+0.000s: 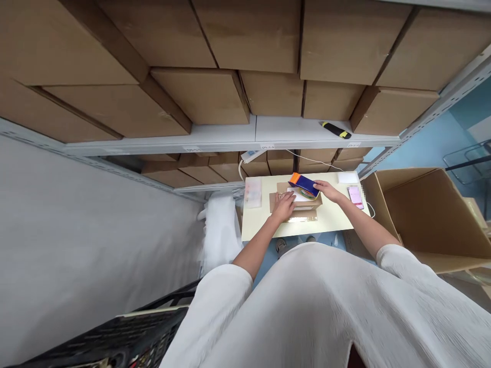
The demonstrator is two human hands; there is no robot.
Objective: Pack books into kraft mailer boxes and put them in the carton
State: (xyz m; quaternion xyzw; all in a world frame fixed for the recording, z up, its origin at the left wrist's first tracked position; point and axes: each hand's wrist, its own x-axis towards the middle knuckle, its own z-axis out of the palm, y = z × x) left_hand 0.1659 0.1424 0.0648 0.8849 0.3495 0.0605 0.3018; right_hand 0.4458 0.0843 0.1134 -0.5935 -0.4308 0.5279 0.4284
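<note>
A small cardboard box (308, 205) lies on the pale yellow table, with its flaps spread and a white surface showing on top. My left hand (284, 205) rests on the left side of this box, fingers stretched over its top. My right hand (324, 189) is closed on the end of a blue tape dispenser (306, 184) with an orange tip. That dispenser is tilted over the box, and a roll of tape (307, 193) shows beneath it. Whether the roll touches the box I cannot tell.
A phone (355, 197) and a white block (347, 177) lie on the table's (333, 221) right side, clear sheets (253, 192) on its left. Above is a shelf of cartons with a yellow-black utility knife (336, 130). A large open carton (433, 214) stands right; white wrap (220, 230) hangs left.
</note>
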